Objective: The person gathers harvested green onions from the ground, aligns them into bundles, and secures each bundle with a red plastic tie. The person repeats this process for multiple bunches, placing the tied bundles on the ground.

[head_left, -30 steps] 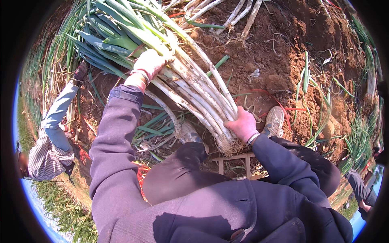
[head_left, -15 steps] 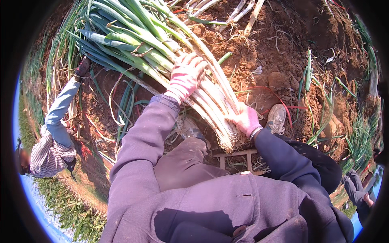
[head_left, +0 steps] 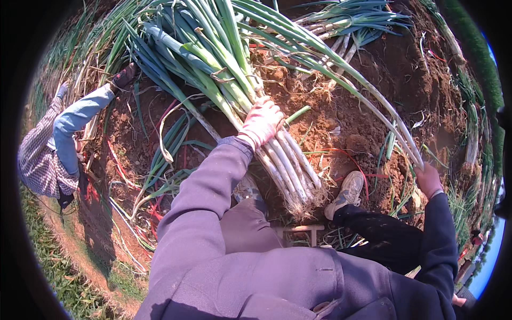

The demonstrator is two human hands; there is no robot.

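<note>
My left hand (head_left: 262, 121), in a pinkish glove, is closed round the white stems of a thick bundle of green onions (head_left: 282, 165). The bundle's roots point down toward my feet and its green leaves fan out to the upper left. Out to the right, my right hand (head_left: 428, 180) grips the root ends of a few long green onions (head_left: 381, 104), apart from the bundle. Their leaves reach back up and left, crossing over near the top of the bundle.
More green onions (head_left: 346, 21) lie on the brown soil ahead. Red ties (head_left: 354, 162) and loose leaves (head_left: 170, 144) are scattered about. A small wooden frame (head_left: 306, 229) stands between my legs, near my right shoe (head_left: 348, 194). A co-worker in a checked shirt (head_left: 50, 154) bends at left.
My right hand has left the root end of the bundle and swung far right, drawing a few green onions away. My left hand still grips the bundle, which now points more straight down.
</note>
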